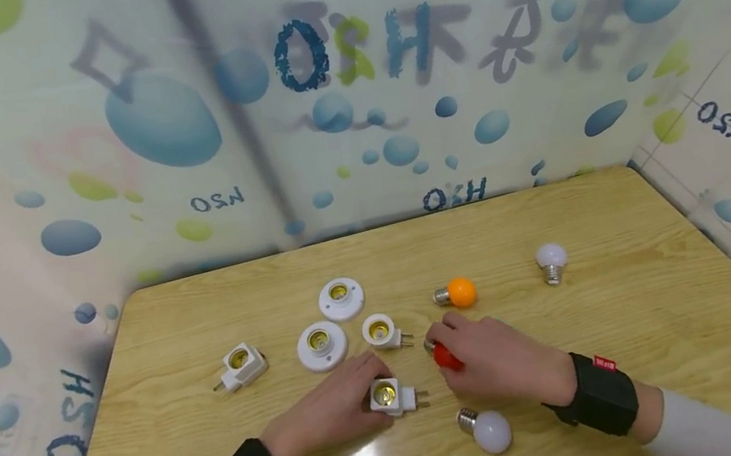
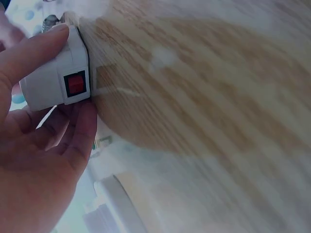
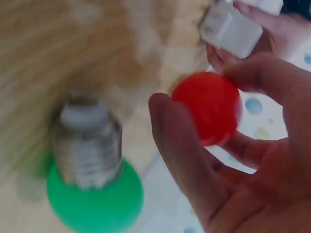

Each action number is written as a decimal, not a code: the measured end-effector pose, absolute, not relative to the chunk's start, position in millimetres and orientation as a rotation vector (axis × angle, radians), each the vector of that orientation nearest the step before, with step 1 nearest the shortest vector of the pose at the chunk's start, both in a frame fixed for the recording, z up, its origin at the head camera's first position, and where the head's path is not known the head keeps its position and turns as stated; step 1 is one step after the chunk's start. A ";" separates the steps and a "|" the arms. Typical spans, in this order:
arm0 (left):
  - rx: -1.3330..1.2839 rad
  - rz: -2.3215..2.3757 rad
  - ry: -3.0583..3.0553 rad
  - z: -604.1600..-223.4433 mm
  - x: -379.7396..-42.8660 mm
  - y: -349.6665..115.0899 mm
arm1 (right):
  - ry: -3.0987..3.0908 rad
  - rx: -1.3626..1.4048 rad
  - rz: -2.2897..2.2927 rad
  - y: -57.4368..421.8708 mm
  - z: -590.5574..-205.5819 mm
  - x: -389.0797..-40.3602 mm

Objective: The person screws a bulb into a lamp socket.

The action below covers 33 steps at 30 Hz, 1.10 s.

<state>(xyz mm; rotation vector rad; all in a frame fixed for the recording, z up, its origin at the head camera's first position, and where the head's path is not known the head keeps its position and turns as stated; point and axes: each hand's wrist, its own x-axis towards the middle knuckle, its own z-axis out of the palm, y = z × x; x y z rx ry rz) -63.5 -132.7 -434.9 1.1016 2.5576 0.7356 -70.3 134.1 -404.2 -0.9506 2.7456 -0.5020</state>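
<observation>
Fingers grasp on both sides: a white switched socket (image 1: 379, 411) in the left hand (image 1: 342, 407), a red bulb (image 3: 206, 109) in the right hand (image 1: 491, 357).
The left thumb lies along one side of the socket with fingers on the opposite side, and a red switch (image 2: 76, 84) shows on the body; the socket's plug end (image 1: 407, 398) points toward the right hand. Whether it touches the wooden table (image 1: 657, 340) cannot be told. The right thumb and fingers curl round the red bulb, its metal screw end (image 1: 428, 346) toward the left hand, the two pieces near each other but apart. Close to the right wrist camera lies a green bulb (image 3: 97, 204). Beyond the hands are a white plug-in holder (image 1: 371, 343), two round lamp bases (image 1: 340, 355) and an orange bulb (image 1: 462, 292).
</observation>
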 end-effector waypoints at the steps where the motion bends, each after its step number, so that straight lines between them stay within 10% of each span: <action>1: 1.088 0.755 2.544 -434.9 -63.9 -131.0 | 2.769 -0.942 -0.533 137.3 -402.6 -71.7; 19: 0.942 0.865 2.598 -447.2 -89.4 -99.0 | 2.880 -0.784 -0.878 165.8 -373.9 -81.6; 33: 0.956 0.865 2.570 -444.0 -85.9 -101.0 | 2.641 -1.170 -0.830 141.1 -378.8 -84.7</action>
